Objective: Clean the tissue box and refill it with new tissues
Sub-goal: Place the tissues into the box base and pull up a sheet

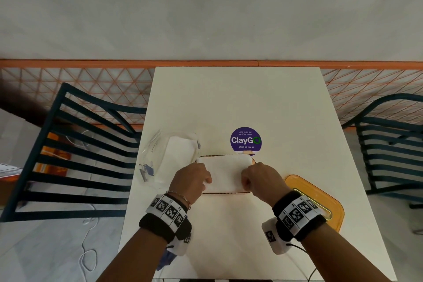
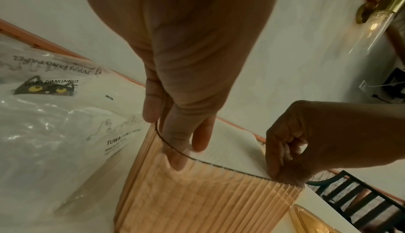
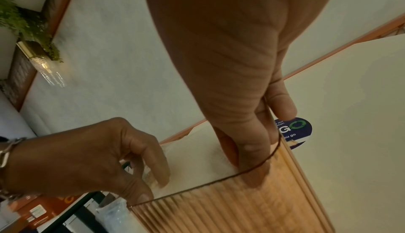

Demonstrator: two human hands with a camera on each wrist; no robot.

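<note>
Left hand (image 1: 191, 180): you pinched the white tissue stack (image 1: 225, 171) at its near end.
Right hand (image 1: 261, 181): you pinched the stack's opposite end inside the ribbed amber plastic tissue box (image 2: 197, 200).
Risk: uneven pressing from your 2 hands could have crumpled the sheets against the rim.

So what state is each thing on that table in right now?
tissue box: open, lid off, upright on the table, filled to the rim.
tissues: white stack inside the box, being tucked in.
lid: off, lying on the table right of the box.
plastic wrapper: opened, crumpled, some tissues left inside.
left hand: fingers curled, gripping the stack's left end.
right hand: fingers curled, gripping its right end.
</note>
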